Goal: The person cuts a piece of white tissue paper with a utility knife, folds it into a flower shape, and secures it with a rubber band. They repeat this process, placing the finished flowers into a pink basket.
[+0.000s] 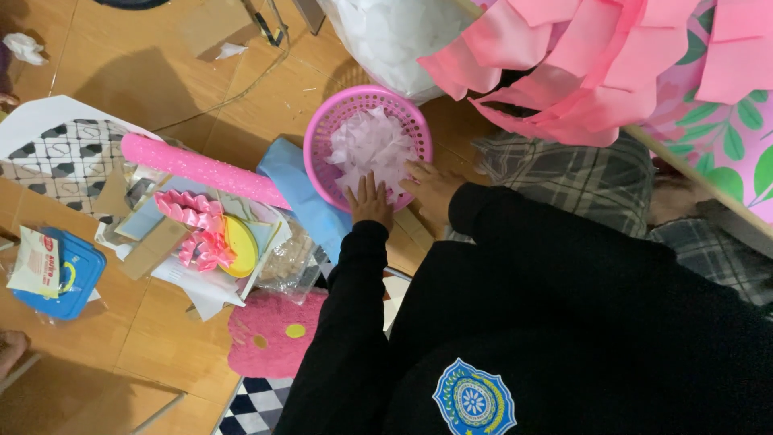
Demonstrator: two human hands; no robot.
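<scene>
Now both my hands, left (371, 203) and right (432, 187), rest with fingers spread, gripping nothing, on the basket's (322, 129) near rim, white paper scraps (372, 145) just beyond my fingertips.

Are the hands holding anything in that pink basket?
It cannot be told for sure. The left hand and right hand rest on the pale paper scraps inside the pink basket, fingers flat.

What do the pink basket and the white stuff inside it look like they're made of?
Pink basket: looks like moulded plastic, with a slotted lattice wall and smooth rim. White pieces: probably thin tissue or crepe paper, crumpled, matte and slightly translucent. Both hands rest at the basket's near edge.
</scene>
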